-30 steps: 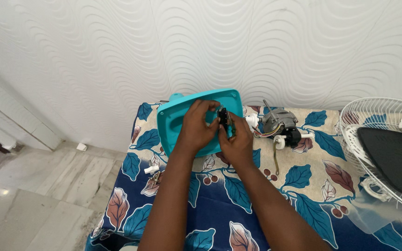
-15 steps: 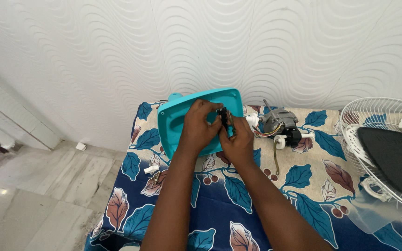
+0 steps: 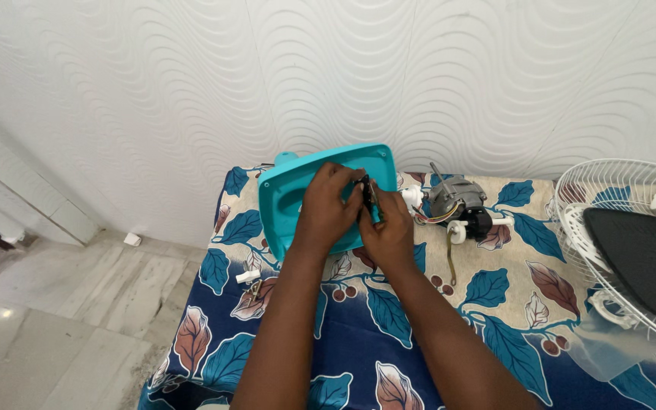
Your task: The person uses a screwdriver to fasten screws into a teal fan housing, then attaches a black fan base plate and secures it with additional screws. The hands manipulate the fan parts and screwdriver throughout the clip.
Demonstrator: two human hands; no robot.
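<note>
White wavy-patterned wall panels are rising behind a table that is wearing a blue cloth (image 3: 389,357) printed with leaves. At the far edge of that cloth, over a teal plastic cover (image 3: 286,201), both hands are meeting on a small dark part (image 3: 370,193), which is sitting upright between them; it is too small to tell more than that it is dark with a greenish edge. The left hand (image 3: 324,209) is curling its fingers round the part from the left, pinching its upper end, and the right hand (image 3: 390,231) is gripping it from the right with thumb and fingers closed on it. The cover is lying tilted under the hands, its hollow side facing up and its far edge leaning toward the wall. Just right of the hands a grey fan motor (image 3: 455,203) is lying on the cloth with its shaft pointing up and coloured wires trailing toward the part. Small white bits (image 3: 247,276) are lying left of the forearms. Further right, a white wire fan guard (image 3: 609,205) is resting at the table's edge with a black blade (image 3: 643,258) lying inside it.
</note>
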